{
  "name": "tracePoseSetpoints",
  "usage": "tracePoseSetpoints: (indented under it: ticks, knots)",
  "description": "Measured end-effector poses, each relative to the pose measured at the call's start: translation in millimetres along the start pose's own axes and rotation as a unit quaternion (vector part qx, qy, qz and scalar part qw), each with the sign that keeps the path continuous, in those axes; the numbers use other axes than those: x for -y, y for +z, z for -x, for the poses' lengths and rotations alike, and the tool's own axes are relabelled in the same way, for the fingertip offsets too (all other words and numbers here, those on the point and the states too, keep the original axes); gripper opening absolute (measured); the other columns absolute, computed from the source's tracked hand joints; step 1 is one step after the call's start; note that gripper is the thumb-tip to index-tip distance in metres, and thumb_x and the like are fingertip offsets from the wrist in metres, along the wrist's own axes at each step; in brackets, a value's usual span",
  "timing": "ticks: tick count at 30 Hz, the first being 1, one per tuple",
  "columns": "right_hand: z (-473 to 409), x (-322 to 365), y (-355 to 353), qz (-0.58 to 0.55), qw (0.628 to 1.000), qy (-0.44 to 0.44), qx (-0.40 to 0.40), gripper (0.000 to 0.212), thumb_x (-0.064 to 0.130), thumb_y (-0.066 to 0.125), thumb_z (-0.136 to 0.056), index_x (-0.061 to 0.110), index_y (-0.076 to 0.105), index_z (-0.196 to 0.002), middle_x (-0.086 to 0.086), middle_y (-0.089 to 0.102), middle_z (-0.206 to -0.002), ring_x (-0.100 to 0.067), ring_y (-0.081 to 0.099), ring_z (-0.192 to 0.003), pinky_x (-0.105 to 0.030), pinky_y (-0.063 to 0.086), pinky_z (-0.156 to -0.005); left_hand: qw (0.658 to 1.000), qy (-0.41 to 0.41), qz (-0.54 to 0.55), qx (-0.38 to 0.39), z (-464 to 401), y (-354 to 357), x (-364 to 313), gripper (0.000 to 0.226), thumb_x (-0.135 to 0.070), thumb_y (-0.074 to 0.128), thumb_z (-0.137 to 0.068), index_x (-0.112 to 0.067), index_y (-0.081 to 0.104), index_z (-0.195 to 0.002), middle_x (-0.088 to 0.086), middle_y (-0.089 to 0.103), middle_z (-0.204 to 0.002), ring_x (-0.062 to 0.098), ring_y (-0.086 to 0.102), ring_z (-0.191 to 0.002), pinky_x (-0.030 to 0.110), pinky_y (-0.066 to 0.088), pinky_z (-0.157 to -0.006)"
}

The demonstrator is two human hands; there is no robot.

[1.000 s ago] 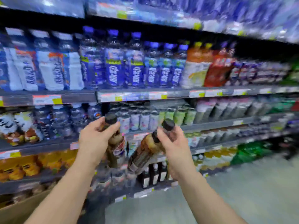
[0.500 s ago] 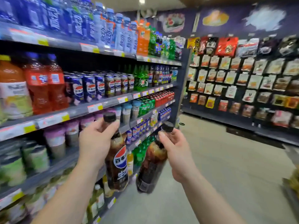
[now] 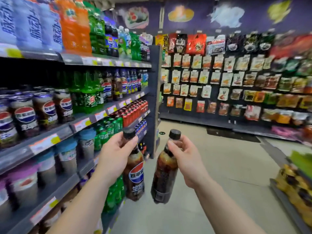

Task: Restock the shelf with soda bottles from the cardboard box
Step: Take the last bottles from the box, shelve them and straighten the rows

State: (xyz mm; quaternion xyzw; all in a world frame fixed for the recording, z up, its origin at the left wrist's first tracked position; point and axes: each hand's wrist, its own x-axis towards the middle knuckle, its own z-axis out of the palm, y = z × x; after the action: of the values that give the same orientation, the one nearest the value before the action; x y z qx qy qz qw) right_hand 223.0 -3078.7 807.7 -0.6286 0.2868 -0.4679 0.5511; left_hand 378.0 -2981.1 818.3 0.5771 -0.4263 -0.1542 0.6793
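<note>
Over the last second the view has swung from facing the blue-labelled drinks to looking down the aisle, so the grey metal shelf (image 3: 108, 114) holding matching dark cola bottles now runs along the left. The left hand (image 3: 116, 157) grips 1 dark plastic cola bottle with a red-white-blue label (image 3: 135, 176) by its neck, and the right hand (image 3: 185, 159) grips a 2nd dark cola bottle with a black cap (image 3: 164, 176) likewise. Both hang upright over the floor, apart from the shelf, so placing probably comes next; no cardboard box shows.

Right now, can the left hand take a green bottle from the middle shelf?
Probably not yet: the left hand already grips a cola bottle by the neck. The green bottle stands unblocked at the shelf front.
</note>
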Motion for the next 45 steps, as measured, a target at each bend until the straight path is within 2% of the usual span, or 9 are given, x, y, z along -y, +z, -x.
tracePoseSetpoints:
  ticks: [14, 17, 21, 25, 28, 32, 38, 42, 45]
  knots:
    - [-357, -96, 4, 0.061, 0.981, -0.028, 0.184, 0.002, 0.024, 0.068, -0.087, 0.025, 0.066, -0.088, 0.008, 0.069, -0.079, -0.008, 0.063, -0.076, -0.030, 0.051, -0.076, 0.975, -0.058, -0.095, -0.191, -261, 86, 131, 0.002, -0.024, 0.069, -0.086, -0.023, 0.070, -0.085, -0.003, 0.075, -0.083, 0.019, 0.069, -0.081, 0.038, 0.052, -0.076]
    - [-407, -114, 32, 0.063, 0.970, -0.047, 0.229, 0.030, 0.038, 0.070, -0.083, 0.025, 0.066, -0.109, 0.007, 0.071, -0.091, -0.012, 0.066, -0.092, -0.036, 0.053, -0.088, 0.963, -0.054, -0.133, -0.228, -299, 76, 147, 0.003, -0.033, 0.070, -0.083, -0.032, 0.069, -0.086, -0.001, 0.074, -0.085, 0.020, 0.068, -0.084, 0.043, 0.051, -0.082]
    - [-466, -128, 70, -0.012, 0.961, -0.023, 0.275, 0.012, 0.018, 0.068, -0.088, 0.028, 0.061, -0.090, 0.018, 0.070, -0.076, 0.006, 0.063, -0.076, -0.009, 0.048, -0.069, 0.942, -0.016, -0.187, -0.280, -359, 59, 145, 0.008, -0.038, 0.071, -0.081, -0.031, 0.071, -0.084, -0.007, 0.074, -0.083, 0.014, 0.068, -0.083, 0.033, 0.052, -0.077]
    - [-528, -120, 112, -0.031, 0.947, -0.066, 0.313, 0.002, 0.020, 0.067, -0.089, 0.022, 0.068, -0.089, 0.007, 0.073, -0.082, -0.009, 0.066, -0.082, -0.015, 0.050, -0.069, 0.920, 0.074, -0.202, -0.327, -429, 32, 127, 0.015, -0.041, 0.071, -0.078, -0.030, 0.073, -0.088, -0.006, 0.075, -0.082, 0.017, 0.069, -0.079, 0.044, 0.054, -0.078]
    - [-572, -94, 148, -0.061, 0.936, -0.125, 0.325, 0.020, 0.028, 0.066, -0.089, 0.033, 0.057, -0.106, 0.017, 0.068, -0.095, 0.008, 0.063, -0.087, -0.014, 0.052, -0.078, 0.895, 0.157, -0.190, -0.371, -476, 22, 117, 0.001, -0.030, 0.072, -0.081, -0.031, 0.072, -0.081, -0.014, 0.073, -0.076, 0.005, 0.063, -0.068, 0.031, 0.054, -0.073]
    - [-625, -57, 195, -0.130, 0.908, -0.210, 0.339, 0.010, 0.018, 0.063, -0.091, 0.028, 0.065, -0.092, 0.017, 0.067, -0.078, 0.005, 0.062, -0.073, -0.018, 0.051, -0.074, 0.859, 0.209, -0.221, -0.411, -524, 13, 113, 0.016, -0.025, 0.069, -0.084, -0.038, 0.070, -0.076, -0.017, 0.069, -0.070, 0.002, 0.058, -0.065, 0.027, 0.051, -0.070]
    - [-686, -74, 273, -0.157, 0.863, -0.260, 0.403, 0.006, 0.022, 0.064, -0.090, 0.028, 0.065, -0.091, 0.014, 0.068, -0.082, -0.001, 0.062, -0.077, -0.020, 0.050, -0.078, 0.797, 0.189, -0.309, -0.484, -578, 0, 143, 0.005, -0.022, 0.068, -0.085, -0.025, 0.071, -0.085, -0.005, 0.074, -0.085, 0.006, 0.062, -0.076, 0.037, 0.053, -0.081]
    - [-707, -104, 311, -0.125, 0.845, -0.247, 0.457, 0.007, 0.030, 0.064, -0.090, 0.030, 0.064, -0.096, 0.018, 0.069, -0.090, 0.005, 0.062, -0.084, -0.018, 0.047, -0.080, 0.772, 0.126, -0.332, -0.527, -598, -2, 159, 0.008, -0.022, 0.067, -0.086, -0.030, 0.071, -0.084, -0.017, 0.074, -0.085, 0.004, 0.068, -0.080, 0.034, 0.056, -0.083]
    - [-715, -111, 328, -0.087, 0.833, -0.240, 0.490, 0.047, 0.045, 0.060, -0.089, 0.020, 0.058, -0.129, 0.005, 0.063, -0.126, -0.011, 0.057, -0.116, -0.033, 0.044, -0.104, 0.755, 0.109, -0.336, -0.552, -608, -1, 157, 0.013, -0.021, 0.066, -0.087, -0.032, 0.067, -0.081, -0.023, 0.072, -0.078, -0.006, 0.067, -0.077, 0.017, 0.053, -0.077]
